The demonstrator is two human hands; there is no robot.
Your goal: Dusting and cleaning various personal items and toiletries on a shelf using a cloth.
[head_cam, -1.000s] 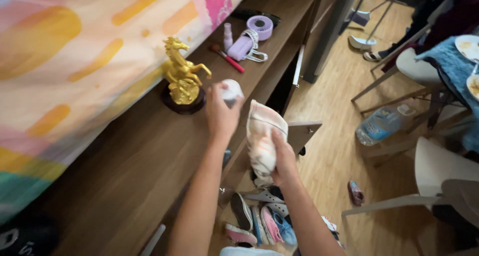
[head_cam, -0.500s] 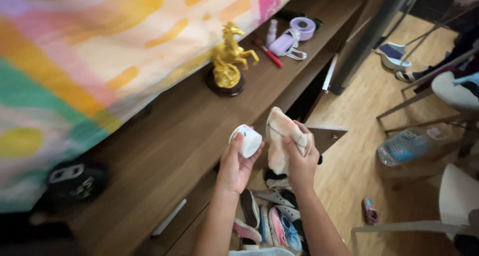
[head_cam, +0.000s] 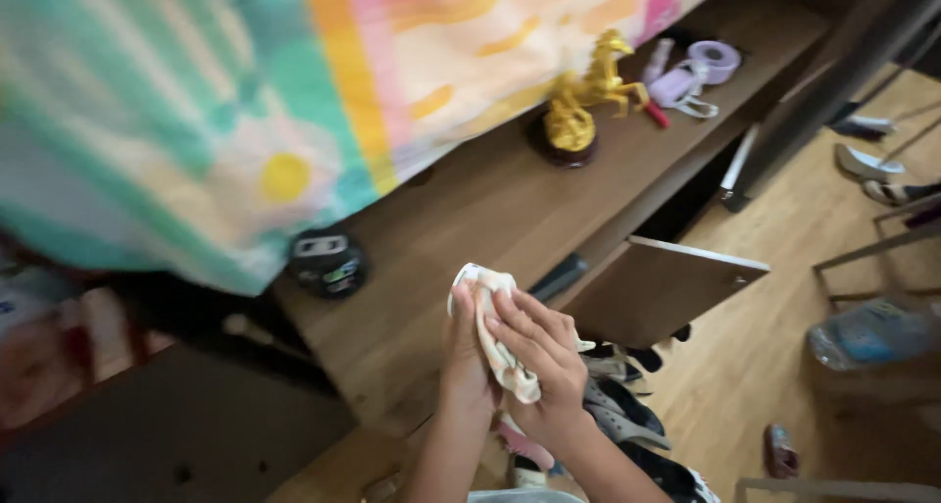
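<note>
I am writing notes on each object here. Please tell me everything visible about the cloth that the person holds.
The cloth is a small, pale, cream-white rag with faint reddish marks, soft and crumpled into a bunch. It sits between both hands: the left hand cups it from behind, and the right hand presses flat over its front with fingers spread. One rounded end sticks up above the fingers; another fold hangs below them. It is held above the front edge of the wooden shelf, near the open cabinet door.

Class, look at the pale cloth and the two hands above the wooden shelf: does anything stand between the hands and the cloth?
Nothing visible does. The left hand and the right hand both touch the pale cloth, pressing it between them above the edge of the wooden shelf. The gold horse figurine and the round black object stand apart on the shelf.
</note>
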